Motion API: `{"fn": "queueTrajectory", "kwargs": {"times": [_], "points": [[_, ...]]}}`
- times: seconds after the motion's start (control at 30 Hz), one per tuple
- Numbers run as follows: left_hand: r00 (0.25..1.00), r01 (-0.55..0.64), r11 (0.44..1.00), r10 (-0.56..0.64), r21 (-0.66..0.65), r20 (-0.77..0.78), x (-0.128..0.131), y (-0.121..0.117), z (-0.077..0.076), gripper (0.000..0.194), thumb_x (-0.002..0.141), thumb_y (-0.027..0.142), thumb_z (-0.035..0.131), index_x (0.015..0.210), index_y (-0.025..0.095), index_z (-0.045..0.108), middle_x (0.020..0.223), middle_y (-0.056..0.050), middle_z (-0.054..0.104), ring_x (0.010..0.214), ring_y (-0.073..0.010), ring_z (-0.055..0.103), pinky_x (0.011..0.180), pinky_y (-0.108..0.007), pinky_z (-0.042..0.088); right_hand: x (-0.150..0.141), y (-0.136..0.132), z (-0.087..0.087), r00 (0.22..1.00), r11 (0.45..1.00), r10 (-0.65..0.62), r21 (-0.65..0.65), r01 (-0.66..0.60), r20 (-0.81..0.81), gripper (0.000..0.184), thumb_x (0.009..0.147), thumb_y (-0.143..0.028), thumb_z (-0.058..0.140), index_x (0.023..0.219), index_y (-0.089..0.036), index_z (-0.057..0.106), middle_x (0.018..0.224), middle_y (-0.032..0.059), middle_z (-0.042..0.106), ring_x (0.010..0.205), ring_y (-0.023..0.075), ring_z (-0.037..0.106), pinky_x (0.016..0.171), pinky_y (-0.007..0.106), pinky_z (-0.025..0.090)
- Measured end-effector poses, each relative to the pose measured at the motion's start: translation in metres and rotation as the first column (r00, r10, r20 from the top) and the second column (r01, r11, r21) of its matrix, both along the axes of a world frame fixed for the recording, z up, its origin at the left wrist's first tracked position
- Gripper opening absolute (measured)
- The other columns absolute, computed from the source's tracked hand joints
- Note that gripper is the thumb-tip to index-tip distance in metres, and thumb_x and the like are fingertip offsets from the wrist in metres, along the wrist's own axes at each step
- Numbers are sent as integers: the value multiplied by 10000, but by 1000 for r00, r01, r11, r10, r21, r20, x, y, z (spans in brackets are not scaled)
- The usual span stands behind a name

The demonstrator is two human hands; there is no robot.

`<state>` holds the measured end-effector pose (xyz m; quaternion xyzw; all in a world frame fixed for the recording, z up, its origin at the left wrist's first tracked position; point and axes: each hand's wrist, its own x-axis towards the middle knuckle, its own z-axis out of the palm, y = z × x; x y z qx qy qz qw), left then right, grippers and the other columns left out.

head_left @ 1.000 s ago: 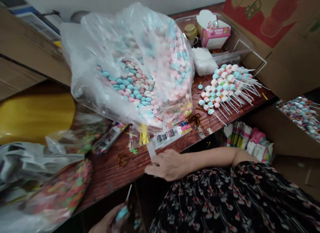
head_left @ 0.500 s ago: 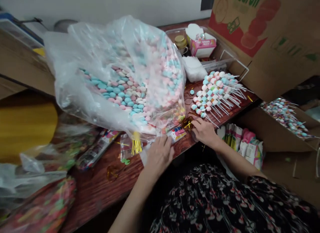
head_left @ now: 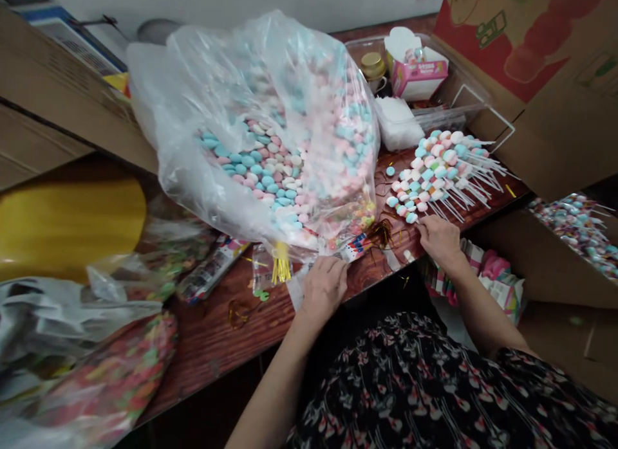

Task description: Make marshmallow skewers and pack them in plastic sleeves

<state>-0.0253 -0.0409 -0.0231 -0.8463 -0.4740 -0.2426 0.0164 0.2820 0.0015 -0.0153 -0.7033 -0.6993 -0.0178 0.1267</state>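
Note:
My left hand [head_left: 324,283] rests at the table's near edge, fingers curled over the near end of a narrow printed plastic bag [head_left: 355,248]. Its fingertips are partly hidden. My right hand [head_left: 439,240] is closed at the nearest candy skewer [head_left: 402,210], thumb and fingers pinching its white stick, which they mostly hide. That skewer lies at the front of a pile of marshmallow-like candy skewers [head_left: 441,169] in pink, blue and white. Brown-gold twist ties [head_left: 381,233] lie between my hands. A bundle of yellow twist ties [head_left: 280,265] sits left of my left hand.
A large clear bag of loose pastel candies [head_left: 270,134] fills the table's middle. Behind the skewers stand a clear plastic bin [head_left: 463,108] and a cardboard box [head_left: 521,114]. Another box with wrapped skewers [head_left: 574,230] is at right. Bagged gummy candies [head_left: 116,372] lie at left.
My right hand has left the brown-gold twist ties and moved right to the nearest skewer's stick. My left hand stays on the printed bag. The camera view has shifted slightly.

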Motion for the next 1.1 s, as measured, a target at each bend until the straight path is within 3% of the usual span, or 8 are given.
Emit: {"fn": "queueTrajectory", "kwargs": {"times": [0.17,0.33,0.47,0.53,0.67,0.77,0.9,1.1], "points": [[994,-97,995,96,-22,-44,6,0,1,161,882,185,579,1011,186,677,969,-101,666,872,-252,555,757,-370,485,5,0,-6,993,994,-15,108,28,-115,171,922,-231,485,889,-172,642,811,70,683,717,183,590,636,284,336],[996,-74,997,75,33,-56,6,2,-3,179,845,83,557,957,161,672,972,-119,654,896,-261,534,789,-372,490,13,-13,-2,919,916,151,401,8,-364,165,929,-228,480,926,-195,643,856,58,694,777,177,641,737,283,476],[997,-72,996,73,53,-6,0,5,-6,131,877,109,550,843,174,659,850,-97,636,837,-244,522,788,-371,471,13,-24,5,873,861,284,506,-50,-397,132,903,-205,544,959,-218,662,854,47,705,770,174,657,736,298,514],[997,-64,997,65,40,-31,-2,4,-5,138,888,135,554,805,183,654,790,-84,617,809,-241,516,771,-371,462,10,-30,9,861,860,329,500,-103,-388,130,891,-185,562,955,-221,669,822,39,705,724,164,651,702,292,515],[993,-106,994,105,-15,-48,-8,-2,-1,141,907,193,557,975,156,675,927,-114,649,858,-244,546,764,-364,471,1,-36,13,811,878,397,436,-199,-429,122,882,-173,572,932,-215,675,801,34,709,685,149,649,667,274,516],[990,-132,990,130,-46,-47,-13,-5,-2,158,917,188,537,956,155,687,928,-111,660,837,-231,558,761,-362,480,-6,-39,15,764,890,421,384,-245,-489,103,880,-172,580,894,-204,677,770,32,696,675,144,644,655,265,508],[986,-148,987,152,-64,73,-19,0,-8,156,907,201,563,826,180,695,826,-79,649,803,-212,568,729,-340,480,-12,-41,18,719,897,433,336,-287,-543,90,883,-180,591,885,-200,679,758,27,684,660,136,624,641,263,492],[938,-130,965,194,-228,287,-23,13,-7,240,841,303,682,654,183,590,687,-6,541,680,-152,535,631,-281,427,-20,-41,23,674,890,456,320,-326,-581,88,886,-193,587,880,-212,672,739,14,669,638,131,601,625,266,479]]}}
